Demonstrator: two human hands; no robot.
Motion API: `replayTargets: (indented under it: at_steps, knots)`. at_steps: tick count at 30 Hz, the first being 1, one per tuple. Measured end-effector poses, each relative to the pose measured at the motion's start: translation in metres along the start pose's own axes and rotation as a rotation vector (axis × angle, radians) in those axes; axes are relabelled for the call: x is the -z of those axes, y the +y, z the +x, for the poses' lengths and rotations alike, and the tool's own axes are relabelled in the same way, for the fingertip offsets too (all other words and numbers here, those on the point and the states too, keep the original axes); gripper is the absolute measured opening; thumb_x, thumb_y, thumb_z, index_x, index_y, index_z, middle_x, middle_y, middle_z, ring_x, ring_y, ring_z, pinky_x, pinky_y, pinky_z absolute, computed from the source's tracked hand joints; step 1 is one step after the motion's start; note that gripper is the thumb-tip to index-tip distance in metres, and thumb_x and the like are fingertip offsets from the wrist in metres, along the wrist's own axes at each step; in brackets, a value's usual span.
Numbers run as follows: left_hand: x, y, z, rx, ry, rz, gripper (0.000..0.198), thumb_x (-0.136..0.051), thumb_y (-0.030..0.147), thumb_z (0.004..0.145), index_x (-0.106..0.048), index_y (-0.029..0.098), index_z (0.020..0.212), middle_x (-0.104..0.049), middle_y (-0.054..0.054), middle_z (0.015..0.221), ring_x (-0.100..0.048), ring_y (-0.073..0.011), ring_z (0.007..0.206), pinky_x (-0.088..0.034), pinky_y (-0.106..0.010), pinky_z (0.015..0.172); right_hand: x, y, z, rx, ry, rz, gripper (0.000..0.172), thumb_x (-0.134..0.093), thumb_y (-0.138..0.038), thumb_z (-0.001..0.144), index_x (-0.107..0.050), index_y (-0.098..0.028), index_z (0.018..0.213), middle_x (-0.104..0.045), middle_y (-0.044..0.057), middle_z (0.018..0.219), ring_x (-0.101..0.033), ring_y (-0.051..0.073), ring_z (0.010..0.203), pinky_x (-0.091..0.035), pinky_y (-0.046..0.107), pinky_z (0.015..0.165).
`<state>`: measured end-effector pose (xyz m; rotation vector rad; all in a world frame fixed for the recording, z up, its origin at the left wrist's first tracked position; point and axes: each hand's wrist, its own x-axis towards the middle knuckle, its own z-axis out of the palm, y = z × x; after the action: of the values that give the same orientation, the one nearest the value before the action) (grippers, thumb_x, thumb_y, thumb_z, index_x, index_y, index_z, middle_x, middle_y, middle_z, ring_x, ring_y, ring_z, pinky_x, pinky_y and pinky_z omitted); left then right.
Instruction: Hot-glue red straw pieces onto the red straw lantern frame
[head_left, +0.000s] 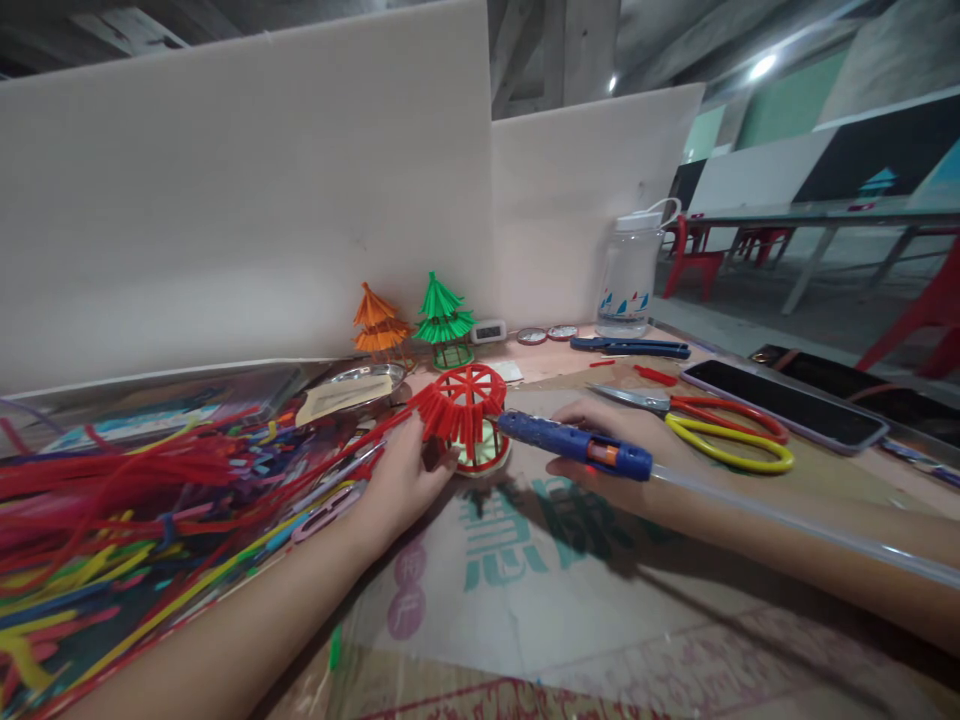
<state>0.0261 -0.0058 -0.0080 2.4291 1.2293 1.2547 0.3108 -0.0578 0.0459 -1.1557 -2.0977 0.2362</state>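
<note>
My left hand (pixel 415 462) grips the near left side of a small red pavilion model (pixel 469 395), which has a ring-shaped roof of short strips on thin posts and a round base. Wrapped around a blue hot glue gun (pixel 577 445) with a clear glue stick trailing from its back, my right hand (pixel 607 425) is partly hidden behind it. The gun's tip points at the right side of the red roof, and I cannot tell whether it touches. Behind stand a finished-looking orange pavilion (pixel 379 325) and a green one (pixel 444 320).
Heaped coloured pipe cleaners (pixel 150 500) cover the left side. Scissors (pixel 727 430), a phone (pixel 784 400), blue pliers-like cutters (pixel 630 347) and a water bottle (pixel 628 270) lie or stand on the right. A metal dish (pixel 360 385) sits behind my left hand. White panels (pixel 247 200) close off the back.
</note>
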Motion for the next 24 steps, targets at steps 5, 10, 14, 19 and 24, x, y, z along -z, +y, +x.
replayTargets:
  at_steps: [5, 10, 14, 19, 24]
  knots:
    - [0.0007, 0.0022, 0.0009, 0.003, 0.004, 0.004, 0.034, -0.059, 0.025, 0.088, -0.059, 0.016, 0.121, -0.069, -0.014, 0.12, -0.066, -0.029, 0.112, -0.052, -0.046, 0.101, -0.0015, 0.0, -0.0001, -0.041, -0.007, -0.01, 0.023, -0.075, -0.041, 0.082, -0.072, -0.028, 0.101, -0.074, 0.001, 0.08, -0.068, 0.02, 0.068, -0.048, 0.032, 0.061]
    - [0.0012, 0.0024, 0.0002, 0.0, -0.005, -0.002, 0.037, -0.058, 0.025, 0.089, -0.058, 0.016, 0.124, -0.068, -0.014, 0.123, -0.065, -0.0294, 0.116, -0.051, -0.047, 0.104, -0.0026, 0.0007, -0.0002, -0.002, 0.003, -0.005, 0.024, -0.075, -0.041, 0.084, -0.073, -0.026, 0.102, -0.074, 0.001, 0.081, -0.068, 0.02, 0.069, -0.047, 0.03, 0.061]
    - [0.0007, 0.0014, -0.0004, 0.007, -0.009, -0.006, 0.036, -0.058, 0.026, 0.089, -0.059, 0.016, 0.123, -0.068, -0.014, 0.123, -0.065, -0.0293, 0.115, -0.052, -0.046, 0.103, -0.0023, 0.0007, -0.0001, 0.007, 0.015, -0.02, 0.024, -0.075, -0.042, 0.084, -0.073, -0.027, 0.102, -0.073, 0.001, 0.077, -0.068, 0.02, 0.066, -0.046, 0.03, 0.058]
    - [0.0009, 0.0015, 0.0003, 0.001, 0.001, -0.008, 0.039, -0.059, 0.025, 0.088, -0.057, 0.017, 0.126, -0.068, -0.013, 0.127, -0.064, -0.0291, 0.12, -0.05, -0.046, 0.106, -0.0025, 0.0041, 0.0, 0.017, 0.028, -0.05, 0.025, -0.075, -0.043, 0.083, -0.072, -0.028, 0.103, -0.075, 0.002, 0.084, -0.069, 0.022, 0.071, -0.048, 0.032, 0.06]
    - [0.0003, -0.0005, 0.0003, 0.007, 0.008, -0.007, 0.04, -0.061, 0.023, 0.086, -0.059, 0.019, 0.126, -0.068, -0.013, 0.127, -0.064, -0.0302, 0.121, -0.05, -0.048, 0.108, -0.0019, 0.0045, -0.0008, 0.05, 0.039, -0.047, 0.025, -0.074, -0.042, 0.083, -0.072, -0.028, 0.104, -0.077, 0.002, 0.088, -0.071, 0.022, 0.074, -0.049, 0.032, 0.063]
